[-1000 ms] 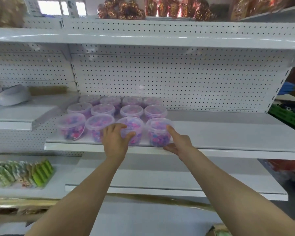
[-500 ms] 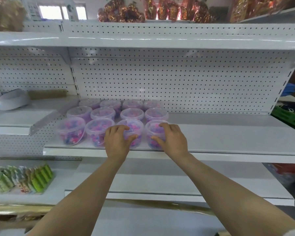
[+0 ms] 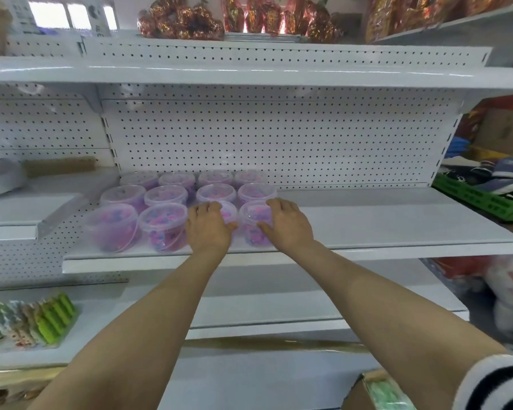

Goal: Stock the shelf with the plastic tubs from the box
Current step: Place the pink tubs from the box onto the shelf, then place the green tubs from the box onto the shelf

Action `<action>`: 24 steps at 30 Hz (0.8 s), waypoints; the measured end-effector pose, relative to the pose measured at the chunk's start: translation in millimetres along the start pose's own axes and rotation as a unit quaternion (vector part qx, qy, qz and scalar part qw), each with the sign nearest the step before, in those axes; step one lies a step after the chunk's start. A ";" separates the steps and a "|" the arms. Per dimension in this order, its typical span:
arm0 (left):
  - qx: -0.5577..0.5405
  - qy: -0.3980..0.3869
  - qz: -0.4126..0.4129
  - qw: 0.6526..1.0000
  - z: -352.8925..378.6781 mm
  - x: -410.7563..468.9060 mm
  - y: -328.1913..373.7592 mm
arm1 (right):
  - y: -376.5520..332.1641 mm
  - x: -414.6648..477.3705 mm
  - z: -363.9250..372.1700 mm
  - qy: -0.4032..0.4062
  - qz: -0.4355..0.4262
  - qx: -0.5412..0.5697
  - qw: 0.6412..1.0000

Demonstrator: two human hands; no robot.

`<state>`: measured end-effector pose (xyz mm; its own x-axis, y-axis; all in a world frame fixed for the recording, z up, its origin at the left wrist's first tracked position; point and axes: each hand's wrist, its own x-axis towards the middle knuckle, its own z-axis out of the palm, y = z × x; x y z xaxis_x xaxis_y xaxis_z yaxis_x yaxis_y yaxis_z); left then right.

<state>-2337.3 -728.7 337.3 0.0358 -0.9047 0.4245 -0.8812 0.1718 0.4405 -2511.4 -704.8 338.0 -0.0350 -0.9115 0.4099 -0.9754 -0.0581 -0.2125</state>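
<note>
Several clear plastic tubs of pink and purple pieces stand in three rows on the left part of the white shelf (image 3: 397, 229). My left hand (image 3: 208, 229) holds the third tub of the front row (image 3: 230, 213), with its fingers curled over the lid. My right hand (image 3: 289, 224) grips the fourth front tub (image 3: 253, 229), thumb across the front and fingers over the lid's right edge. Two more front tubs (image 3: 163, 226) stand free to the left. A corner of the cardboard box (image 3: 365, 392) shows at the bottom right.
The shelf to the right of the tubs is bare up to a green crate (image 3: 480, 199) holding shoes. Green packets (image 3: 48, 316) lie on the lower left shelf. A grey scoop (image 3: 0, 177) rests on the left shelf. Foil packs fill the top shelf (image 3: 190, 22).
My right hand has moved from beside the rightmost front tub onto it and closed round it. My left hand has stayed on its tub.
</note>
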 end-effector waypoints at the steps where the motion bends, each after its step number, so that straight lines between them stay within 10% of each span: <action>1: -0.016 -0.007 0.017 1.000 -5.1 -1.7 8.8 | 3.2 -2.6 -9.5 0.000 0.001 -0.012 1.000; 24: -0.195 -0.193 0.237 0.932 -9.0 -166.9 224.5 | 135.9 -241.6 -203.1 0.053 0.281 -0.069 0.956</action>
<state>-2536.9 -535.6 372.4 -0.5529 -0.7506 0.3619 -0.5141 0.6491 0.5607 -2679.7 -409.7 390.3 -0.5764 -0.7364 0.3542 -0.8154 0.4892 -0.3096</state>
